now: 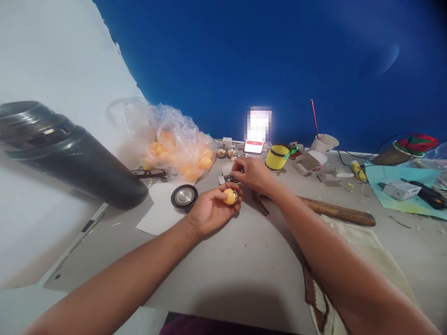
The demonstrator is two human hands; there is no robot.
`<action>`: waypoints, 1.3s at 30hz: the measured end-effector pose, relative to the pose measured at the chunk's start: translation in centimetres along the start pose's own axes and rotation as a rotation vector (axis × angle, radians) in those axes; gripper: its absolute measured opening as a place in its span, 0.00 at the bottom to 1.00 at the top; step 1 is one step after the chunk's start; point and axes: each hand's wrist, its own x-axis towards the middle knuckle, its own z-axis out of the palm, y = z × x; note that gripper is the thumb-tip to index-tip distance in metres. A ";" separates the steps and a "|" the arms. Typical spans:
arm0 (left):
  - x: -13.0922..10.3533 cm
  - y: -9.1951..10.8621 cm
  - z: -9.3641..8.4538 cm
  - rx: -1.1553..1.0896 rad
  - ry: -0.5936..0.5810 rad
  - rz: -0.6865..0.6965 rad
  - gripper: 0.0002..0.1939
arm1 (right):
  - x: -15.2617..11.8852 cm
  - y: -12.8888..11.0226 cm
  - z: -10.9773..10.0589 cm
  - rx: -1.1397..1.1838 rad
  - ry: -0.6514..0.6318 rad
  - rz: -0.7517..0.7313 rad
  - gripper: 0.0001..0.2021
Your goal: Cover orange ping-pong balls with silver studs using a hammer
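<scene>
My left hand (213, 209) holds a small orange ball (230, 197) between thumb and fingers, palm up. Small dark, shiny pieces cover part of the ball's right side. Just beyond it, my right hand (253, 174) bends down over a small open white box (221, 179) of dark, shiny little pieces (230, 178). Its thumb and fingers are pinched together at the box; whatever may be between them is too small to make out. Behind the hands sit several metallic-looking patterned balls (231, 152).
A clear plastic bag (164, 116) of orange balls and a large dark flask (77, 158) stand left. Nearby lies a round lid (184, 197). A claw hammer (335, 211) lies under my right forearm. Behind are a lit phone (258, 125), yellow cup (277, 157) and paper cup (324, 143).
</scene>
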 end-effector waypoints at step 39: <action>-0.4 0.0 0.1 0.118 0.044 0.019 0.19 | -6.4 1.0 -1.0 1.423 0.027 0.348 0.17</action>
